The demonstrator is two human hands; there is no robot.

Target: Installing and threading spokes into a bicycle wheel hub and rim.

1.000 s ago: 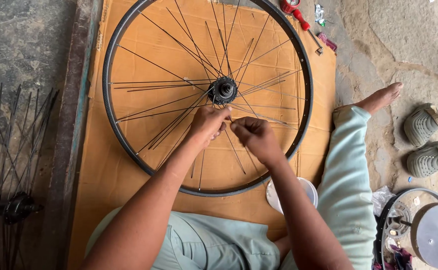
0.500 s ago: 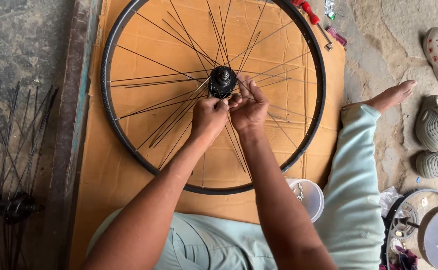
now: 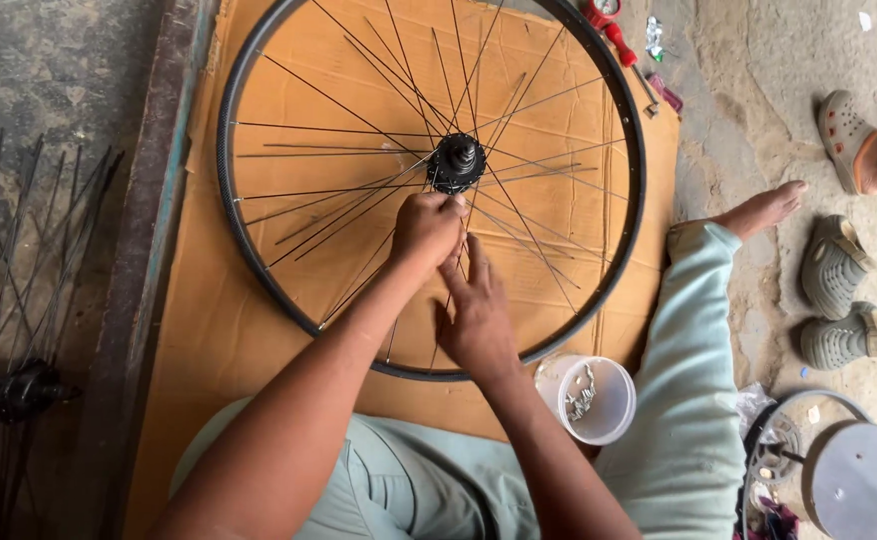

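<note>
**A:** Head view: the wheel (image 3: 259, 250) lies flat on the cardboard sheet (image 3: 209, 330), hub (image 3: 457, 162) roughly at the sheet's middle, nearer its far edge. Which hand's closer to the hub?

**B:** The left hand (image 3: 425, 232). It sits just on the near side of the hub, fingers curled tight together around what looks like a spoke end, though I can't tell exactly what's pinched. The right hand (image 3: 477, 322) is further back toward the near rim, fingers (image 3: 475, 262) straight and pressed together, pointing up at the hub.

**A:** Spoke direction?

**B:** Long axis runs from the hub toward the sheet's near edge, under both hands. White tub (image 3: 597, 398) of small metal bits sits just outside the rim, beside the right forearm.
</note>
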